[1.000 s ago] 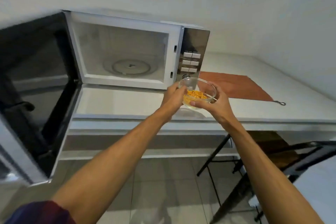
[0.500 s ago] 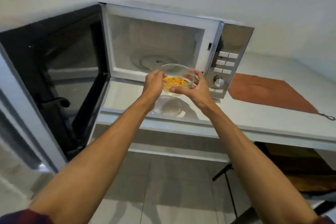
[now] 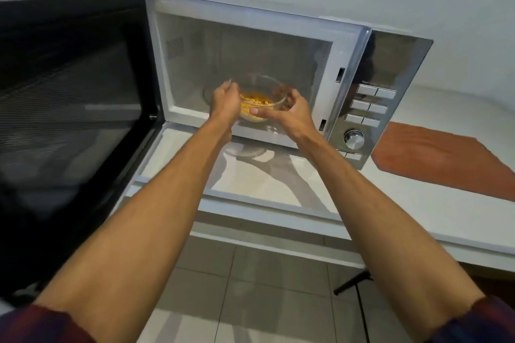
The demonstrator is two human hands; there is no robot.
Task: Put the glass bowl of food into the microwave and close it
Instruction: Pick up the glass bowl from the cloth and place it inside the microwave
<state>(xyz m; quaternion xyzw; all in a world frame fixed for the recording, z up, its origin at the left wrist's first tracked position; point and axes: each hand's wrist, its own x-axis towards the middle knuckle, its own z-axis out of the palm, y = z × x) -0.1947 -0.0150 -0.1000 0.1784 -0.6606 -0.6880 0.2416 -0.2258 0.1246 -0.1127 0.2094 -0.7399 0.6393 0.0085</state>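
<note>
At the mouth of the microwave (image 3: 345,44) we hold the glass bowl (image 3: 263,97) with both hands, just inside the front edge of the white cavity and over its floor. Whether the bowl already rests on anything we cannot tell, since our hands and the blur hide its base. Our left hand (image 3: 225,103) wraps the bowl's left side, fingers curled round the rim; our right hand (image 3: 289,111) cups the right side, the thumb laid across the near wall of the glass and the other fingers bent round the far rim. So both of our hands are closed on the bowl, 1 on each side. Inside the bowl lies a heap of yellow-orange food (image 3: 255,101) (small flat pieces, too soft in focus to name).

The microwave's door (image 3: 72,108) stands swung wide to the left, its dark mesh window facing us. To the right of the cavity sits the mirrored control panel (image 3: 373,108), with 3 rows of paired silver buttons and a round dial (image 3: 354,139) under them. The microwave stands on a white counter (image 3: 434,211), and our forearms throw shadows on the counter in front of it. Right of the microwave, flat on the counter and near its lower corner, lies a rust-coloured mat (image 3: 434,159). Below the counter we see pale floor tiles (image 3: 267,287). Dark plaid sleeves (image 3: 485,320) show at the bottom corners.
</note>
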